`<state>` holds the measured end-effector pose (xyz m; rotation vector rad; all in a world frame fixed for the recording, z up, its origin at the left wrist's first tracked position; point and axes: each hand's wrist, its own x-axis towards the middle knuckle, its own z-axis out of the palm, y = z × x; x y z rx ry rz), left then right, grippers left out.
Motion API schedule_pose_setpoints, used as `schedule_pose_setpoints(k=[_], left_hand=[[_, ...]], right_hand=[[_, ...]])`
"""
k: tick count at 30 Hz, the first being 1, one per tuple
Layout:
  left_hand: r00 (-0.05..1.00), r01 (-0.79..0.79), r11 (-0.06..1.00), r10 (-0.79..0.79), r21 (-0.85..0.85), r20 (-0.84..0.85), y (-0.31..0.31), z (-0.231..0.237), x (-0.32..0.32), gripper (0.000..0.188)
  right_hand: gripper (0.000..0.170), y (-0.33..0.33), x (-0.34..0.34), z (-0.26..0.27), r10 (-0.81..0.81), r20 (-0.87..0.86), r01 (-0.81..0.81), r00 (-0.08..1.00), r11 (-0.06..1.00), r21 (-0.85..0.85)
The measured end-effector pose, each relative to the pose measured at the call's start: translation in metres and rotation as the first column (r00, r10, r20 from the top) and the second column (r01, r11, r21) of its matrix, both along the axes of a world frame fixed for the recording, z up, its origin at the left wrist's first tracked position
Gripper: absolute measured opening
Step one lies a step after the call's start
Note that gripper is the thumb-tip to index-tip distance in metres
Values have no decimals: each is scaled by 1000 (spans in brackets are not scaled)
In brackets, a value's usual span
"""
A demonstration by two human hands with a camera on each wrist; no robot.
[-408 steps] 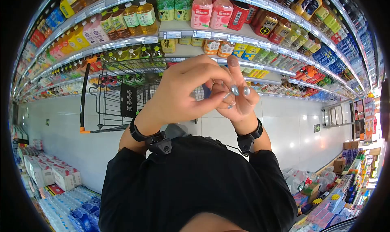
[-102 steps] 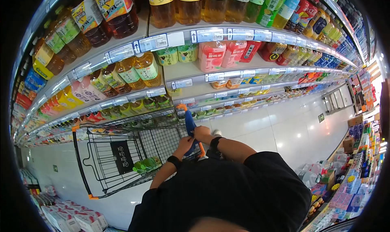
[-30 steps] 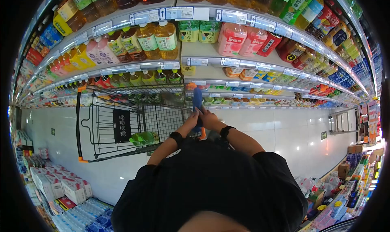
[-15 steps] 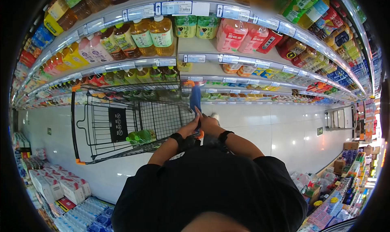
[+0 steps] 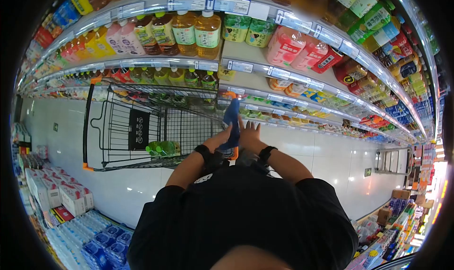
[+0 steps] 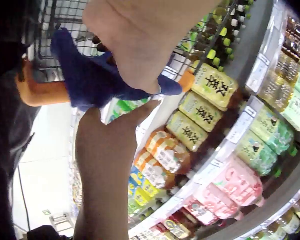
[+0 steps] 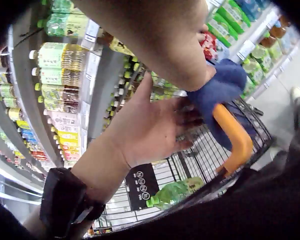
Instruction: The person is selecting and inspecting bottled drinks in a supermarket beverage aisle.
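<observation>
A blue cloth covers the handle bar between the orange corner pieces of a black wire shopping cart. My left hand lies against its left side, fingers extended toward the cloth; in the right wrist view this left hand shows an open palm over the basket. On the other side my right hand has its fingers spread and straight, pointing at the shelves. In the left wrist view the right hand has its thumb stretched out just below the cloth. Green-capped bottles lie in the basket.
Drink shelves curve across the front, close along the cart's far side. A metal step stool stands at the right. White cartons and water packs are stacked behind at the left. Tiled floor runs to the right.
The hands were up before the chest earliest, then held the cloth-covered handle together. Now they have parted and their fingers have straightened. Green bottles have appeared in the basket since the earliest frame.
</observation>
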<state>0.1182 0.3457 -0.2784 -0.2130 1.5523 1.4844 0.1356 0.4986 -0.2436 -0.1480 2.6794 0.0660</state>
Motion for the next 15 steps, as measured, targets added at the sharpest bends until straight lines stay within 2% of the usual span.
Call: schedule_pose_setpoints(k=[1, 2, 3, 4, 5, 6, 7, 8, 10, 11, 13, 14, 15], left_hand=[[998, -55, 998, 54, -28, -27, -2, 28, -7, 89], [993, -118, 993, 118, -25, -8, -6, 29, -22, 87], [983, -181, 983, 181, -22, 10, -10, 29, -37, 86], [957, -285, 954, 277, 97, 83, -14, 28, -53, 84], [919, -387, 899, 356, 205, 172, -19, 28, -68, 83], [859, -509, 773, 428, 378, 283, -23, 44, -76, 83], [790, -613, 596, 464, 518, 401, -28, 58, -82, 83], [744, -665, 492, 499, 561, 445, -28, 66, -89, 82], [648, -736, 261, 538, 625, 539, -16, 85, -100, 82], [644, -729, 230, 548, 645, 533, -11, 104, -100, 81], [634, -738, 197, 532, 646, 561, 1, 126, -102, 80], [629, -741, 180, 524, 647, 575, 5, 133, -105, 80], [647, -720, 132, 481, 681, 592, 8, 135, -106, 77]], right_hand=[[97, 4, -14, 12, -22, -10, 21, 1000, 1000, -19], [92, 11, -28, 10, -3, -179, -1, 984, 1000, -23], [86, 15, -48, 30, 12, -263, -29, 965, 998, -61], [81, 20, -67, 48, 57, -405, -103, 913, 990, -93], [80, 26, -91, 63, 117, -568, -213, 815, 971, -106], [76, 28, -113, 90, 135, -641, -263, 756, 959, -108], [73, 27, -134, 121, 150, -709, -315, 689, 943, -107], [72, 27, -156, 143, 199, -820, -384, 536, 923, -27], [69, 17, -190, 197, 130, -858, -375, 496, 924, -76], [65, 12, -202, 221, 117, -877, -373, 466, 925, -75], [49, -3, -222, 262, 45, -669, -193, 742, 970, -148], [43, -10, -232, 275, -4, -537, -94, 844, 983, -155], [43, -13, -243, 278, -30, -500, -63, 865, 984, -167]])
